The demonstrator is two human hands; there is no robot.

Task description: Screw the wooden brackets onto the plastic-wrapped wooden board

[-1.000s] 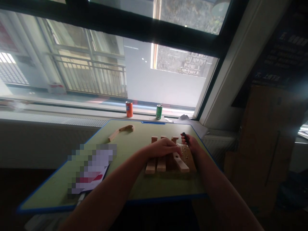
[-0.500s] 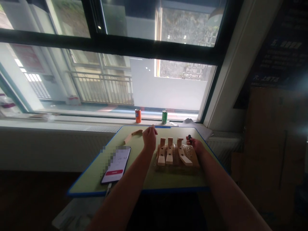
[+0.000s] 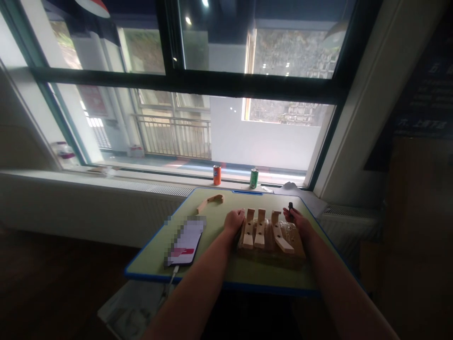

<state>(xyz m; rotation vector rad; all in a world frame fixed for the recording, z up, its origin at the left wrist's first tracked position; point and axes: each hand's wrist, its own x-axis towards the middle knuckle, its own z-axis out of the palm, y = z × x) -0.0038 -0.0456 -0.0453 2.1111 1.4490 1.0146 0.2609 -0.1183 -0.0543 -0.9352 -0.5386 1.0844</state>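
Note:
My right hand (image 3: 296,220) is closed on a small black cylindrical object (image 3: 290,207), held upright beyond the right end of a brown block (image 3: 271,258). My left hand (image 3: 234,221) rests at the block's left end with curled fingers; what they grip, if anything, is hidden. Clear plastic wrap (image 3: 289,230) covers part of the block. Three pale wooden hooks with dark holes lie across it: a left hook (image 3: 248,231), a middle hook (image 3: 260,231) and a right hook (image 3: 281,238), slanted apart from the others. Another wooden hook (image 3: 205,203) lies alone on the table.
A phone (image 3: 186,248) with a white cable (image 3: 174,275) lies on the left of the blue-edged table (image 3: 148,262). On the windowsill stand an orange can (image 3: 217,175) and a green can (image 3: 254,178). Grey cloth or paper (image 3: 300,194) lies behind the right corner.
My left hand has moved down and right, from above the table behind the block to its left end. My right hand still holds the black object. The view has shifted left.

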